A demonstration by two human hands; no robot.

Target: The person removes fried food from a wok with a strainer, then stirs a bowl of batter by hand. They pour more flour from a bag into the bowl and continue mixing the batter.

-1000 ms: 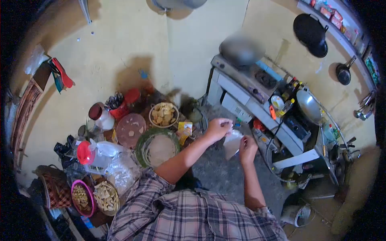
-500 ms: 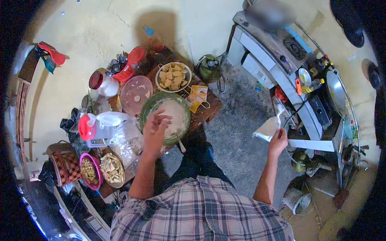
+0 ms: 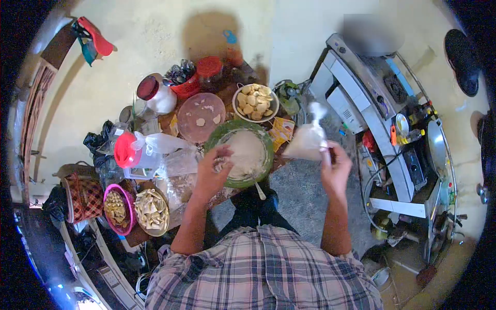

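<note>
My left hand (image 3: 216, 168) rests on the near-left rim of a green bowl (image 3: 268, 159) filled with pale dough or batter, fingers curled over a small lump of it. My right hand (image 3: 335, 166) holds up a small clear plastic bag (image 3: 308, 139) with pale contents, just right of the bowl. A spoon handle (image 3: 258, 190) sticks out of the bowl's near edge. The bowl sits on a low wooden table (image 3: 225, 96).
Behind the green bowl stand a bowl of pale pieces (image 3: 254, 103), a pink plate (image 3: 200, 117), a white jar with a red lid (image 3: 155, 95) and yellow packets (image 3: 281, 130). Plastic bags (image 3: 170, 155) and two dishes of snacks (image 3: 137, 209) lie left. A stove counter (image 3: 385, 119) stands right.
My right hand has swung the plastic bag inward from the far right to beside the green bowl. My left hand stays at the bowl. The view has tilted down slightly.
</note>
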